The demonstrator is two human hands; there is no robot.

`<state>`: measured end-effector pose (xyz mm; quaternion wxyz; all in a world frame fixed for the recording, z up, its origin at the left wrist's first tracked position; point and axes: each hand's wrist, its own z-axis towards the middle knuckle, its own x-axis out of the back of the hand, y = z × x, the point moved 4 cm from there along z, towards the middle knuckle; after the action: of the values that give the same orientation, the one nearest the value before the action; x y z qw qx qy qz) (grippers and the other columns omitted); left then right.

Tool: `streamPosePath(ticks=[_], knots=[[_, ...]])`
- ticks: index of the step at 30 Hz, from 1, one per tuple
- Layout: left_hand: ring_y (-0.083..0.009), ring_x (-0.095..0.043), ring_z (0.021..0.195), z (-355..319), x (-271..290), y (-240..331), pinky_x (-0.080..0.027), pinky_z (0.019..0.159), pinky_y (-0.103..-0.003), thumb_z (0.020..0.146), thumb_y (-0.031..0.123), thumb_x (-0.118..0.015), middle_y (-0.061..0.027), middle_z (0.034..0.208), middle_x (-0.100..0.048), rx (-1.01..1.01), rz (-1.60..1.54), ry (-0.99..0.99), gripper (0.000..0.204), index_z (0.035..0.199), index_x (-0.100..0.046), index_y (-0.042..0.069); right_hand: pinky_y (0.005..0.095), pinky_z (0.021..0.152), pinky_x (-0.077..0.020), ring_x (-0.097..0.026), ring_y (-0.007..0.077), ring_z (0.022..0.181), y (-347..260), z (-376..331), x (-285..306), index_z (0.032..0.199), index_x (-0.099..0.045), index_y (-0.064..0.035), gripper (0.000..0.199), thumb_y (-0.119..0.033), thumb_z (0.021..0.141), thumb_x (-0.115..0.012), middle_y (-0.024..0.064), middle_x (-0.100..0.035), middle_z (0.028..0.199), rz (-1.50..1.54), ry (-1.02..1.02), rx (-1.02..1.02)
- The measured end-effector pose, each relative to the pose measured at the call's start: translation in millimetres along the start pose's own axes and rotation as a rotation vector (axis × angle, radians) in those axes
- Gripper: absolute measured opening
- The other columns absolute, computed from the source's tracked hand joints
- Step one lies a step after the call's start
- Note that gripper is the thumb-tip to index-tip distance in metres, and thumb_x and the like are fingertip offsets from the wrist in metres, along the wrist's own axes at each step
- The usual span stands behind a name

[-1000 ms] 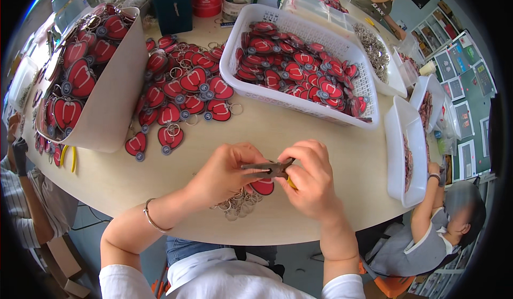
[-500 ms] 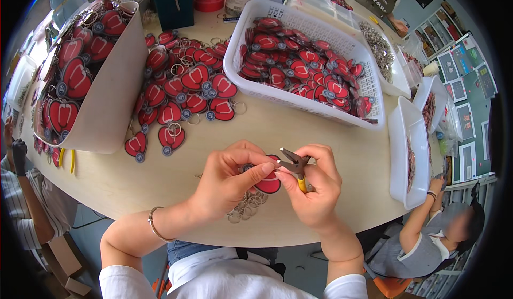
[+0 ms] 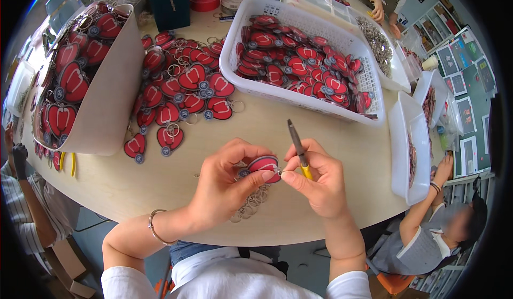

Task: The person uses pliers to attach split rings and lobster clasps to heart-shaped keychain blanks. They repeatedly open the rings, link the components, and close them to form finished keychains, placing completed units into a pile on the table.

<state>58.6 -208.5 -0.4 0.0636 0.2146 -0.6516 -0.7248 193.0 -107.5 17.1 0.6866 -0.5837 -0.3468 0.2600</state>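
Left hand (image 3: pixel 224 189) pinches a red charm (image 3: pixel 263 165) above the table edge; right hand (image 3: pixel 315 181) grips pliers (image 3: pixel 297 147). White basket (image 3: pixel 299 97) holds red charms; side tray (image 3: pixel 399 149) contents unclear.

Flat red heart-shaped rubber keychain charm (image 3: pixel 263 165) with a small grey round tab, held tilted above the desk edge, pinched between thumb and fingers of the left hand (image 3: pixel 224 187). Slim pliers with dark metal jaws and yellow handles (image 3: pixel 298 148), gripped in the right hand (image 3: pixel 319 184), tip pointing up and away, handles hidden in the palm. Loose silver metal split rings (image 3: pixel 251 205) lie in a small heap on the desk directly beneath the charm.
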Motion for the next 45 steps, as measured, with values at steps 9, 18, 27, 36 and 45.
streamPosePath(ticks=[9, 18, 27, 36, 45], knots=[[-0.0093, -0.058, 0.084, 0.3, 0.5, -0.4, -0.049, 0.076, -0.024, 0.086, -0.002, -0.064, -0.0036, 0.087, -0.061, 0.12, -0.068, -0.074, 0.01, 0.094, -0.059, -0.002, 0.0262, 0.077, -0.0441, -0.054, 0.0128, 0.088, 6.9, 2.7, 0.0, 0.084, -0.064, 0.0007, 0.011, -0.009, 0.082, -0.07, 0.0057, -0.056, 0.099, 0.107, -0.081, -0.093], [-0.0187, -0.058, 0.075, 2.6, 6.5, 10.8, -0.049, 0.062, -0.029, 0.065, -0.006, -0.074, -0.0062, 0.084, -0.063, -0.371, 0.531, -0.139, 0.031, 0.091, -0.06, 0.004, 0.0277, 0.074, -0.045, -0.056, 0.0193, 0.084, -6.6, 6.3, -5.1, 0.079, -0.061, 0.0028, 0.011, -0.004, 0.078, -0.069, 0.0087, -0.056, 0.094, -0.168, -0.075, 0.112], [-0.0262, -0.058, 0.075, -0.5, 4.1, 21.8, -0.05, 0.063, -0.035, 0.052, -0.005, -0.072, -0.0086, 0.088, -0.065, -0.675, 0.782, -0.166, 0.038, 0.088, -0.059, 0.002, 0.0324, 0.068, -0.0468, -0.057, 0.0245, 0.081, -18.9, 6.4, -7.2, 0.078, -0.061, 0.0055, 0.013, -0.001, 0.073, -0.072, 0.0108, -0.057, 0.094, -0.359, -0.02, 0.273], [-0.0273, -0.058, 0.074, 5.4, 4.0, 19.9, -0.049, 0.062, -0.035, 0.054, -0.011, -0.066, -0.0097, 0.085, -0.063, -0.558, 0.684, -0.213, 0.034, 0.085, -0.06, 0.001, 0.0331, 0.068, -0.0462, -0.056, 0.0248, 0.08, -14.9, 6.0, -5.9, 0.076, -0.061, 0.0056, 0.013, -0.001, 0.072, -0.071, 0.011, -0.057, 0.094, -0.289, -0.015, 0.245], [-0.0245, -0.057, 0.07, 13.4, 17.2, 31.6, -0.046, 0.061, -0.033, 0.06, -0.009, -0.068, -0.0087, 0.08, -0.064, -0.614, 0.808, -0.017, 0.026, 0.084, -0.063, 0.001, 0.0369, 0.072, -0.0456, -0.056, 0.0285, 0.084, -10.0, 11.1, -4.4, 0.074, -0.061, 0.0019, 0.014, -0.002, 0.068, -0.074, 0.0104, -0.058, 0.092, -0.524, 0.087, 0.203]])
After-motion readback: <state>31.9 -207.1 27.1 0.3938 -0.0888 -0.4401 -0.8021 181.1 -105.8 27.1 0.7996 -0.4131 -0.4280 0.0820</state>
